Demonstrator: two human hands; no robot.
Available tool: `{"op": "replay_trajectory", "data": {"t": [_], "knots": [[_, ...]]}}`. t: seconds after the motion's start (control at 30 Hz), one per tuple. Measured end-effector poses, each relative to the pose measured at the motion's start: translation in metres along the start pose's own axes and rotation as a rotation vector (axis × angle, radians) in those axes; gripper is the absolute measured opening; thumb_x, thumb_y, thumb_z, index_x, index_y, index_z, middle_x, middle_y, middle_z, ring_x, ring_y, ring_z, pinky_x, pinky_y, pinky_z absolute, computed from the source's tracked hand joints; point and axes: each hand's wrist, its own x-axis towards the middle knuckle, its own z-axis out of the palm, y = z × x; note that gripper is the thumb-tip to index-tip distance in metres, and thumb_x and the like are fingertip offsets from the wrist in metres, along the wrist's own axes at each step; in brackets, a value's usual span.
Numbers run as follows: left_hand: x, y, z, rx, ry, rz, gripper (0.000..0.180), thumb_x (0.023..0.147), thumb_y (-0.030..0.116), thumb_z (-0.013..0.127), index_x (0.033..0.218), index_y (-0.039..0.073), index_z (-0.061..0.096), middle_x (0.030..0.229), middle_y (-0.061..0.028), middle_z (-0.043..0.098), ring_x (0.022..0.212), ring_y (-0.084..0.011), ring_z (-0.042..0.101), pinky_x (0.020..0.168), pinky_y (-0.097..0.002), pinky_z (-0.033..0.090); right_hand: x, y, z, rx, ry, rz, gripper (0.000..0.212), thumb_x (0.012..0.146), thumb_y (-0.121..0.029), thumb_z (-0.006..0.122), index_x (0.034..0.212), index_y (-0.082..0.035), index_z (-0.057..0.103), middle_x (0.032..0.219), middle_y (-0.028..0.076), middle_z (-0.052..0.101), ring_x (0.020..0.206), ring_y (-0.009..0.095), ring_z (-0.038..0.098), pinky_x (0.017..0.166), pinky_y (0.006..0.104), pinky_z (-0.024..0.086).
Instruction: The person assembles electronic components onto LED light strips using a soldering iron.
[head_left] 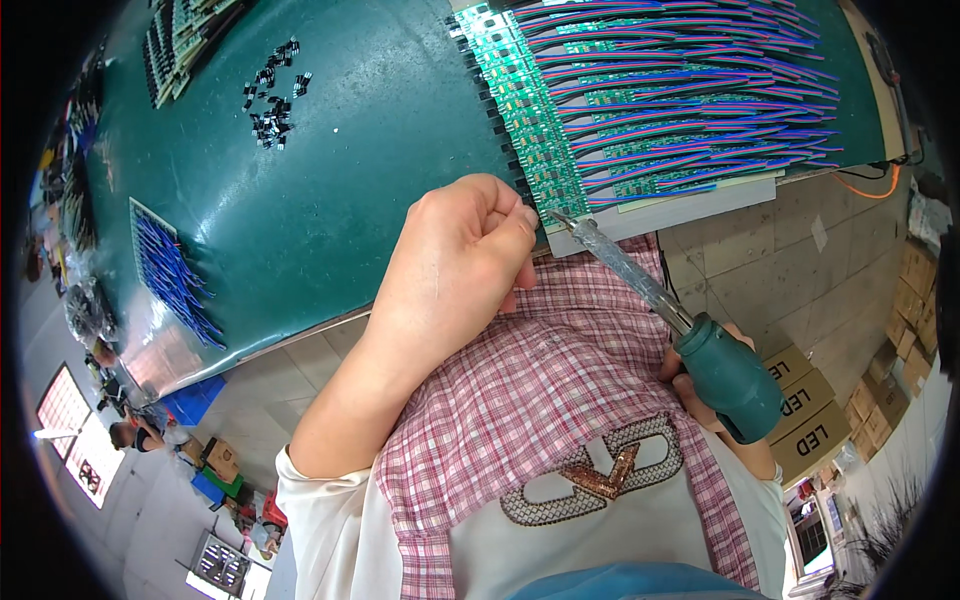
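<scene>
In my right hand (692, 398), partly hidden behind the tool, is a soldering iron (728, 378) with a fat dark green handle and a metal shaft. Its tip reaches the near corner of a green circuit board panel (540, 135). My left hand (455, 250) is closed in a pinch at that same corner, close to the iron's tip. What its fingertips hold, if anything, is too small to make out. Small black parts (490, 100) line the panel's left edge. Bundles of red, blue and black wires (690, 105) run from the panel to the right.
Loose black parts (272, 122) lie on the green tabletop (380, 90). A board with blue wires (172, 268) rests at the table's left, and stacked boards (180, 45) at the far left. Cardboard boxes (805, 425) stand on the floor at right, near an orange cable (868, 192).
</scene>
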Motion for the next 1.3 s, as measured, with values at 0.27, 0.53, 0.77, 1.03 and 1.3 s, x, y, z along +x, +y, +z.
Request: {"op": "replay_trajectory", "data": {"t": [0.27,0.53,0.77,1.03,1.3], "knots": [[0.004,-0.005,0.003,0.107,0.062,0.061,0.017,0.093,0.013,0.06,0.082,0.0,0.06,0.056,-0.0041,0.06,0.042,-0.0061,0.047,0.04,-0.0234,0.033,-0.003,0.006,0.006,-0.145,0.091,-0.007,0.013,0.069,-0.006,0.072,0.08,0.0,0.066,0.073,0.009,0.067,0.062,0.021,0.063,0.061,0.0316,0.052],[0.004,-0.007,0.004,0.116,0.083,0.084,0.019,0.094,0.014,0.06,0.081,0.0,0.06,0.056,-0.004,0.06,0.041,-0.006,0.046,0.039,-0.0238,0.033,0.001,0.013,0.003,-0.425,0.026,-0.184,0.035,0.068,-0.017,0.084,0.097,-0.008,0.065,0.081,0.007,0.07,0.069,0.023,0.07,0.064,0.0308,0.054],[0.002,0.0,0.006,0.116,0.104,0.03,0.018,0.089,0.009,0.058,0.078,-0.006,0.061,0.056,-0.0085,0.062,0.05,-0.0126,0.06,0.05,-0.0301,0.046,0.003,0.007,0.001,-0.481,0.007,-0.19,0.034,0.068,-0.017,0.084,0.095,-0.007,0.065,0.081,0.008,0.071,0.067,0.023,0.07,0.064,0.0307,0.054],[0.002,0.002,0.006,0.139,0.107,0.02,0.018,0.089,0.01,0.058,0.078,-0.005,0.062,0.056,-0.0079,0.062,0.051,-0.0122,0.06,0.05,-0.0289,0.046,0.004,0.012,0.001,-0.311,0.026,-0.262,0.034,0.069,-0.015,0.084,0.098,-0.005,0.067,0.083,0.008,0.072,0.07,0.023,0.071,0.066,0.0304,0.055],[0.0,0.003,0.006,0.129,0.11,0.018,0.018,0.089,0.01,0.059,0.079,-0.004,0.062,0.057,-0.0068,0.062,0.051,-0.0115,0.06,0.049,-0.0282,0.045,0.0,0.014,0.003,-0.416,0.05,-0.241,0.033,0.069,-0.015,0.084,0.096,-0.005,0.067,0.082,0.008,0.072,0.069,0.022,0.071,0.065,0.0302,0.055]]}}
